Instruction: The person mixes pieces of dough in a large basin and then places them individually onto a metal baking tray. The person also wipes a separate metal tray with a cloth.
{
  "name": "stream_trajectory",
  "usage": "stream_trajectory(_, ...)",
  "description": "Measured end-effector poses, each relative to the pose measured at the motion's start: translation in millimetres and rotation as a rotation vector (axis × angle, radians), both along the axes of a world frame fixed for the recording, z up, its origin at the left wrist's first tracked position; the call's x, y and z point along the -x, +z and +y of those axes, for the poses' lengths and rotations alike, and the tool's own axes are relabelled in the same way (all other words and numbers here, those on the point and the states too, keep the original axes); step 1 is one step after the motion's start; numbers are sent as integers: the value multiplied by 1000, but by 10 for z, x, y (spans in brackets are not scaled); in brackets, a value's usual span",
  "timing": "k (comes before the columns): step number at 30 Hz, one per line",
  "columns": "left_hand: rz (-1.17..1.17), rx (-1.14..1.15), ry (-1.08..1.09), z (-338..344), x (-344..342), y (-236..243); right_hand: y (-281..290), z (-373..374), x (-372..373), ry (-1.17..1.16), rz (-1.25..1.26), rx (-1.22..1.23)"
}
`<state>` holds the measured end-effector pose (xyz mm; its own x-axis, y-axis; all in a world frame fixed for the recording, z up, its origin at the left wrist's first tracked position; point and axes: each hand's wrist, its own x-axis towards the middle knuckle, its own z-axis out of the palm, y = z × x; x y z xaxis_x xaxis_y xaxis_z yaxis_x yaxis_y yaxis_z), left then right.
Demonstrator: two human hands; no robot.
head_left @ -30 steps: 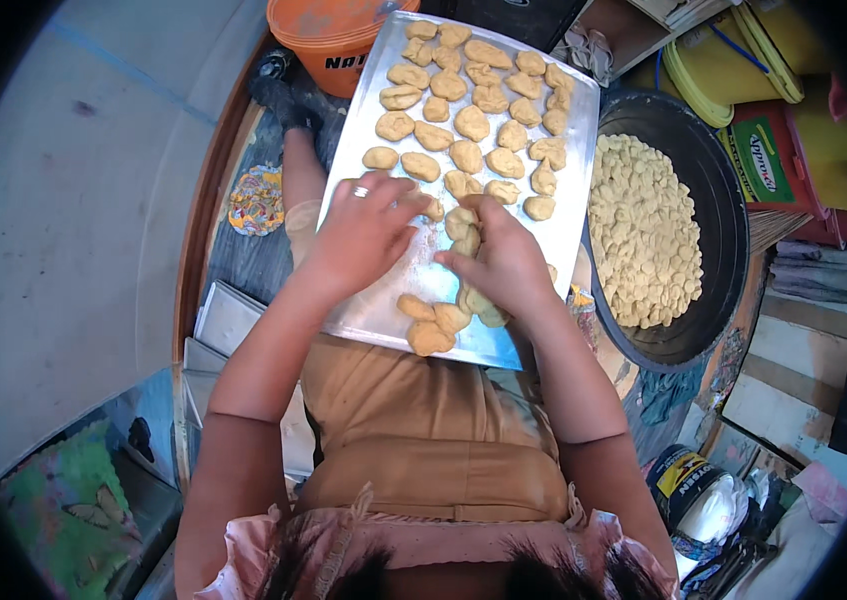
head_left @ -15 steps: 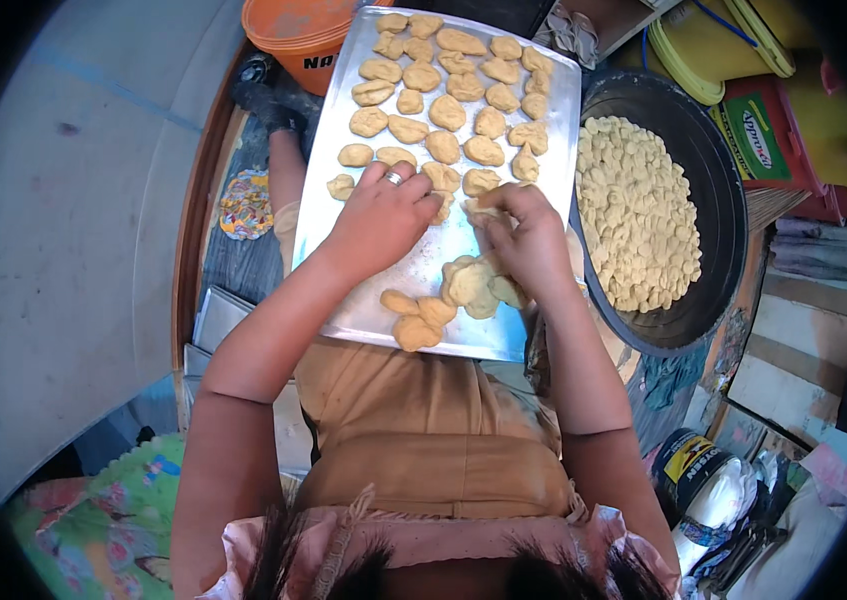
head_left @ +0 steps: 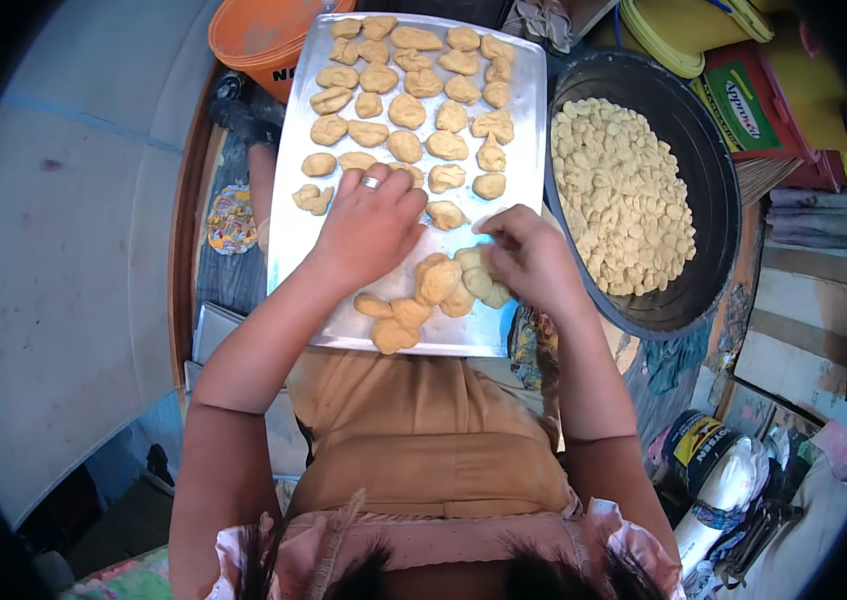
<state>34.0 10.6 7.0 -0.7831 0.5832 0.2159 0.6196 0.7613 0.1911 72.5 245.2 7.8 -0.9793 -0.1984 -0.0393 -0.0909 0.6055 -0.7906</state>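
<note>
A metal tray [head_left: 333, 330] lies across my lap, carrying loose rows of tan, flattened dough pieces [head_left: 406, 111]. Over its left middle, my left hand [head_left: 368, 220] rests with bent fingers close together and a ring on one finger; what lies under the fingertips is hidden. My right hand [head_left: 535, 262] hovers at the tray's right edge, fingers curled but apart from the thumb, nothing visible between them. Just left of its fingertips sits a single dough piece [head_left: 445, 214]. Below them is a heap of overlapping dough pieces [head_left: 481, 278], with a smaller cluster [head_left: 398, 325] nearer me.
To the right stands a wide black basin [head_left: 718, 215] holding many small pale dough pieces [head_left: 623, 200]. An orange bucket [head_left: 268, 45] is beyond the tray at the left. Yellow buckets [head_left: 693, 30] and a red box [head_left: 763, 105] fill the far right. A pale panel [head_left: 83, 220] borders the left.
My right hand has let go of a dough piece on the tray and drawn back right and nearer me, beside the heap. My left hand stays about the same; the whole view has shifted slightly.
</note>
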Motion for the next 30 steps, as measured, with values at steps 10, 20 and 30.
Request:
stream_trajectory(10, -188, -32, -207, 120, -74, 50, -121, 10, 198, -59, 243, -184)
stream_trajectory(20, -503, -565, 11, -433, -575, 60, 27, 258, -233, -4, -4, -42)
stream_trajectory(30, -121, -370, 322, -1023, -422, 45, 24, -1246, 173, 274, 279, -11)
